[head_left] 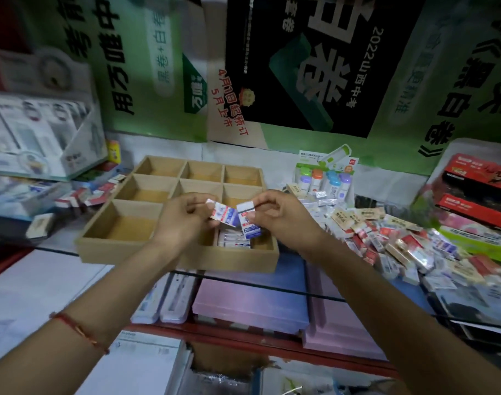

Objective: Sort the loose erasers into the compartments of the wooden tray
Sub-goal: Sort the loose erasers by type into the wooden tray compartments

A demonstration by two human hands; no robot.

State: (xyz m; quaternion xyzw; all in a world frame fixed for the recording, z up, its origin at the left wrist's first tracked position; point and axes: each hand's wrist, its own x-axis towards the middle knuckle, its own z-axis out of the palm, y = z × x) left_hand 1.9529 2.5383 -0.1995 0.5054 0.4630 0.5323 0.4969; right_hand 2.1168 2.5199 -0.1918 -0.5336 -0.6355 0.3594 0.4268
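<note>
Printed posters, a green poster [115,67] and a black poster [300,52], cover the wall behind a glass-topped bench [275,173], and pink boxes [249,303] show on the shelf under the glass. On the bench stands the wooden tray [169,256], divided three by three. Its near right compartment holds a stack of blue-and-white erasers [233,239]; the other compartments that can be seen look bare, though the near middle one is partly hidden by the hands. To the right of the tray a heap of loose erasers [400,246] in red, blue and tan wrappers spreads across the bench, with a pack of correction tapes [326,178] standing behind it and red boxes [477,189] further right. A smaller scatter of erasers [83,196] lies left of the tray, below a display carton [35,138]. Both forearms reach in over the tray's near edge, the left one wearing a red string bracelet [78,329]. The left hand [183,218], fingers curled, pinches a tilted blue-and-white eraser [223,215]. The right hand [277,213] pinches a second eraser [248,220] by its top end, so that it hangs nearly upright above the stack. The two held erasers are just beside each other; whether they touch cannot be told.
</note>
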